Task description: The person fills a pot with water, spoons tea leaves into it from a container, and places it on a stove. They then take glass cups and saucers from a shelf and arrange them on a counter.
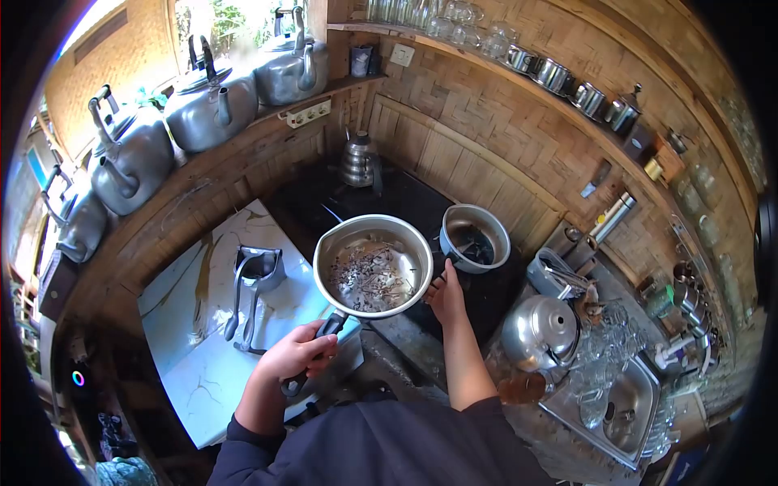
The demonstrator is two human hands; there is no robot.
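My left hand (301, 353) is closed around the black handle of a metal saucepan (322, 283), which I hold up in front of me. Inside it is clear liquid with dark and brown bits (369, 274), perhaps spices, gathered toward the near left. My right hand (446, 296) is closed on the dark handle of a second saucepan (496, 257), just behind and to the right. That one holds something dark that I cannot make out. It is over the black counter (304, 190); whether its base touches is hidden.
A grey metal holder (267, 271) with dark-handled utensils stands on the white marbled surface (203, 389) at left. A gooseneck kettle (356, 160) stands at the back. At right are a big kettle (539, 330), glassware (604, 340) and a sink (628, 401). Large kettles (212, 109) line the left shelf.
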